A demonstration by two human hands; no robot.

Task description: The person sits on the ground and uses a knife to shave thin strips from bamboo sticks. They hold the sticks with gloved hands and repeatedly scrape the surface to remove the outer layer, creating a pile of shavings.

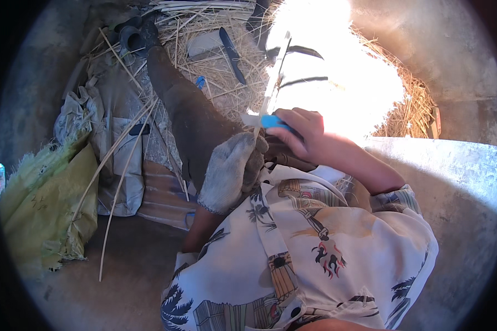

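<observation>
strawy floor [230,100], left hand [229,171] gripping strip [272,83], right hand [305,131] — knife [273,121]

Right hand [303,129] has decent room off to its right over the grey surface [447,171]. Gloved left hand [232,171] is way more boxed in: trouser leg [185,124] just beside it, blue-handled knife [276,121] across the top. Between leg and pale strip [275,80] there's a gap, with a dark blade [232,55] lying in it. Beyond the leg, long thin sticks [111,150] slant across.
</observation>
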